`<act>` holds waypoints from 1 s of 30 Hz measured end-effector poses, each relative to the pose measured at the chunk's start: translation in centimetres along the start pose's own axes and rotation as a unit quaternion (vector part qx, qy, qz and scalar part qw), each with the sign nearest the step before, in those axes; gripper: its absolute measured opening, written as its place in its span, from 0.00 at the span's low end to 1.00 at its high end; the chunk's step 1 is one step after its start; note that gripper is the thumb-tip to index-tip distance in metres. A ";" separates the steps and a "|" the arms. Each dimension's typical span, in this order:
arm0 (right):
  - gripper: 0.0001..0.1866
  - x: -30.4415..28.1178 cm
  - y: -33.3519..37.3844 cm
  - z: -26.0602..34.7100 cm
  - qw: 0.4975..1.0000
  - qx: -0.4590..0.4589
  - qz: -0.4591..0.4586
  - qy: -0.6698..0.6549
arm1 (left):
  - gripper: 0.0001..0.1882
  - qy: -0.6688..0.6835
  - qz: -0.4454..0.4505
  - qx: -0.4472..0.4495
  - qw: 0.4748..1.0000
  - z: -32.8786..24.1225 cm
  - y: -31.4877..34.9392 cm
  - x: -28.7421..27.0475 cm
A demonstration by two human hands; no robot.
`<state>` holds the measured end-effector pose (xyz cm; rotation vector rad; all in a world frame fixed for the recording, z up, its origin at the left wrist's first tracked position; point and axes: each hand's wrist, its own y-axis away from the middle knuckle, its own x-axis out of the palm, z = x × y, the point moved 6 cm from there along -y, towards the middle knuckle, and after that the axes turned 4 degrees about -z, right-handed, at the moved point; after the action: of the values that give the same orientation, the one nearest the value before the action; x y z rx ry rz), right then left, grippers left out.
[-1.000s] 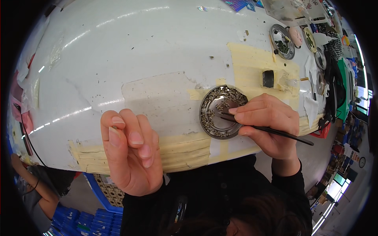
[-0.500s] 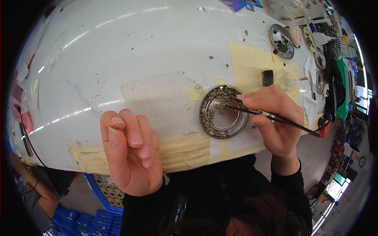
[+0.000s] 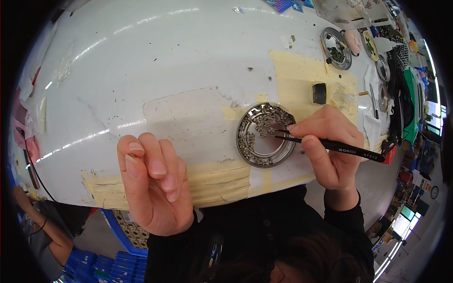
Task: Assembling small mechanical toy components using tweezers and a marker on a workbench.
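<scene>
Black tweezers (image 3: 337,145) are held in my right hand (image 3: 332,141). Their two tips stand apart over a round metal dish (image 3: 268,162), and I cannot make out any part between them. Small metal cylindrical parts (image 3: 266,118) lie in the dish, mostly along its far and left sides. My left hand (image 3: 155,184) is raised palm-up at the table's near edge, left of the dish. Its thumb and index finger pinch a tiny greenish-brown piece (image 3: 132,155), too small to name, while the other fingers curl loosely.
Yellow tape (image 3: 219,184) covers parts of the white table (image 3: 188,61). A black block (image 3: 319,93) sits beyond the dish. Further right are a dish of dark green bits (image 3: 337,54) and a pink rounded object (image 3: 352,42). Another person's arm (image 3: 49,226) shows at lower left.
The tweezers have turned in my right hand so their broad side shows, and their tips are wider apart. My left hand has shifted very slightly left, still pinching the tiny piece.
</scene>
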<state>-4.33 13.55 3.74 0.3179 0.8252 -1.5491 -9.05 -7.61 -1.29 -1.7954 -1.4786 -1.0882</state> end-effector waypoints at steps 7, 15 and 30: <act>0.12 0.9 -0.4 0.6 0.999 -0.035 -0.003 0.006 | 0.08 0.032 0.002 -0.003 0.999 0.0 -0.1 0.4; 0.09 1.0 0.0 0.5 0.999 -0.036 0.022 -0.014 | 0.08 0.028 -0.017 0.000 0.999 0.1 -0.2 0.4; 0.11 1.0 0.2 0.3 0.999 -0.038 -0.011 -0.017 | 0.07 0.014 -0.028 0.000 1.000 0.4 -0.4 0.5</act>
<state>-4.25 12.64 3.26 0.2282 0.8614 -1.5363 -9.29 -7.00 -1.10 -1.7419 -1.5195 -1.1355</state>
